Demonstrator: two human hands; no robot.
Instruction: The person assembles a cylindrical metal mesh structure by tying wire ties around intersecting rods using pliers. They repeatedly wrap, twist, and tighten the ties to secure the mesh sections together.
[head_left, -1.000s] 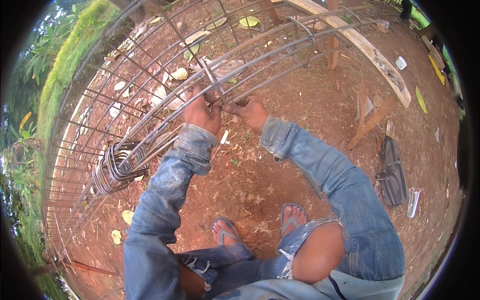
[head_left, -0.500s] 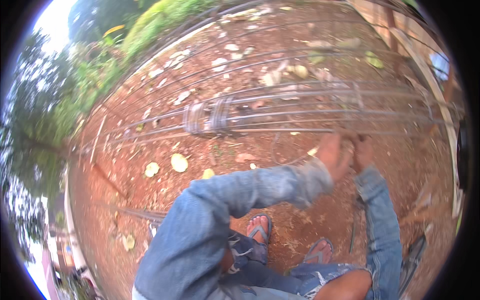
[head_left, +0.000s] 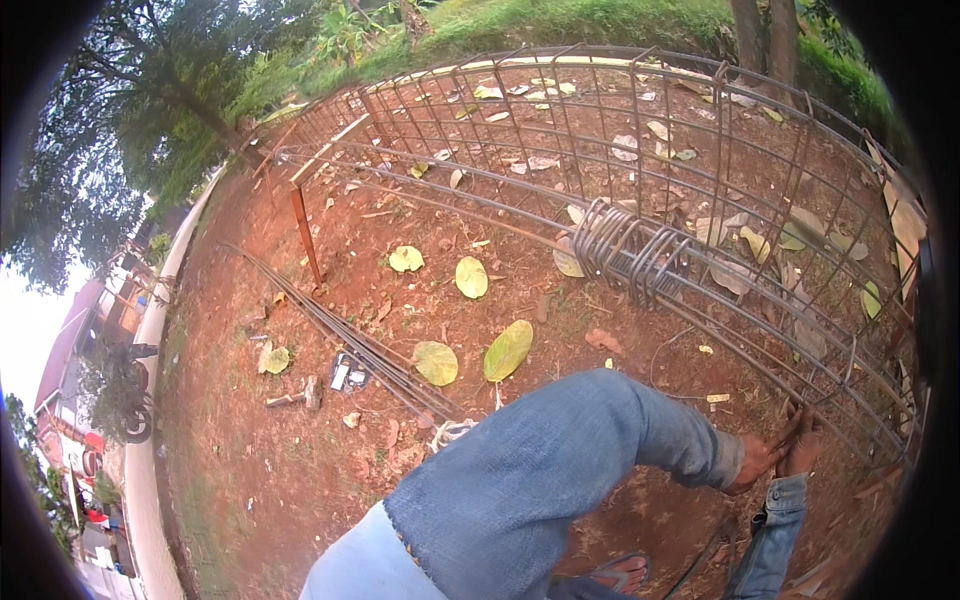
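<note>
Diagonally, the steel bars (head_left: 745, 325) run their long axis from ten o'clock to four, through bunched stirrups (head_left: 632, 252) toward two. Near four, your left hand (head_left: 757, 462) and right hand (head_left: 799, 453) close together beside the bars; whether they pinch anything can't be told.

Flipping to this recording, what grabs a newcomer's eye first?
The bunched steel rings, right of centre, likely stand out first. Below them, a blue denim sleeve runs to the left hand, close beside the right hand at lower right. Yellowish leaves lie on reddish soil near the middle.
</note>
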